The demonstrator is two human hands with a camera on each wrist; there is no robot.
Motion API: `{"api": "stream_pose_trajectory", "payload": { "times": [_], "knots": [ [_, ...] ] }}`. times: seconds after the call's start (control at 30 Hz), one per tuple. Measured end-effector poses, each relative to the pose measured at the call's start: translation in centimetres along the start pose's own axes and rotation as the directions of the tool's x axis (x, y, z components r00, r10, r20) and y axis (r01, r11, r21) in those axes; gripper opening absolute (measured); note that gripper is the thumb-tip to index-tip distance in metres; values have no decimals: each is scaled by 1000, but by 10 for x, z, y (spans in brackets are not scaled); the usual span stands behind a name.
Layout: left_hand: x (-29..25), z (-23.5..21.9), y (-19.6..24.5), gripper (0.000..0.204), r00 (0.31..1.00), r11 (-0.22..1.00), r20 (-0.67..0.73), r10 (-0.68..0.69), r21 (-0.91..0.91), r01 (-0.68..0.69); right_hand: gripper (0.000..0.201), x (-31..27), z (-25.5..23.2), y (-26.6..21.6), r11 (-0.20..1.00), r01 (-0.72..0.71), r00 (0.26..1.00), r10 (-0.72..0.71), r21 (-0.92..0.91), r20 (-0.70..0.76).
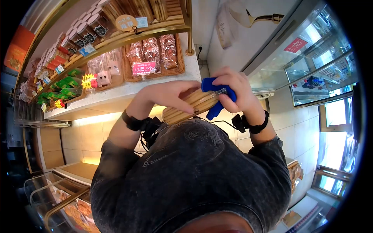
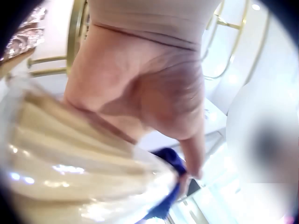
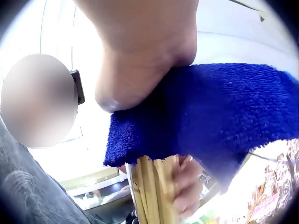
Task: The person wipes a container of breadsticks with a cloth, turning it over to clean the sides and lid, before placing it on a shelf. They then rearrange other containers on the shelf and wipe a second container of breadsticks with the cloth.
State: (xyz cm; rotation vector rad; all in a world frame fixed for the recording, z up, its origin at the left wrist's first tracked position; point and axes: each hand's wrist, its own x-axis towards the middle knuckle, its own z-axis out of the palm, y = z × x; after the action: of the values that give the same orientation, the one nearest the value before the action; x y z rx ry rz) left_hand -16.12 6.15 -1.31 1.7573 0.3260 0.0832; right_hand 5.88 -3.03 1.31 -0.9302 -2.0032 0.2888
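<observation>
A clear bag of long yellowish sticks [image 1: 191, 105] is held in front of the chest, tilted up toward the right. The left hand [image 1: 171, 94] grips it around the middle, thumb on the near side; in the left wrist view the bag [image 2: 79, 163] lies beside the left hand [image 2: 145, 93]. A blue cloth [image 1: 222, 93] is wrapped at the bag's right end, pinched by the right hand [image 1: 237, 90]. In the right wrist view the right hand [image 3: 140, 60] presses the blue cloth [image 3: 201, 112] over the end of the sticks [image 3: 152, 186].
A counter [image 1: 151, 82] runs ahead, with a wicker tray [image 1: 181, 58] of packaged food and a pink price sign [image 1: 143, 68]. Above it is a shelf [image 1: 155, 30] of jars and sticks. A glass-fronted cabinet [image 1: 311, 77] stands at right, a display case [image 1: 58, 194] at lower left.
</observation>
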Motion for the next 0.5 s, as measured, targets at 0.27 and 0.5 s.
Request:
{"api": "stream_pose_trajectory", "payload": {
  "times": [0.27, 0.5],
  "knots": [
    [7, 13, 11, 58, 990, 980, 133, -49, 198, 22, 33, -20, -16, 9, 982, 168, 984, -173, -87, -52],
    [18, 57, 37, 69, 836, 591, -532, -135, 634, 499, 15, -31, -7, 13, 893, -444, 879, 449, 69, -159]
  ]
}}
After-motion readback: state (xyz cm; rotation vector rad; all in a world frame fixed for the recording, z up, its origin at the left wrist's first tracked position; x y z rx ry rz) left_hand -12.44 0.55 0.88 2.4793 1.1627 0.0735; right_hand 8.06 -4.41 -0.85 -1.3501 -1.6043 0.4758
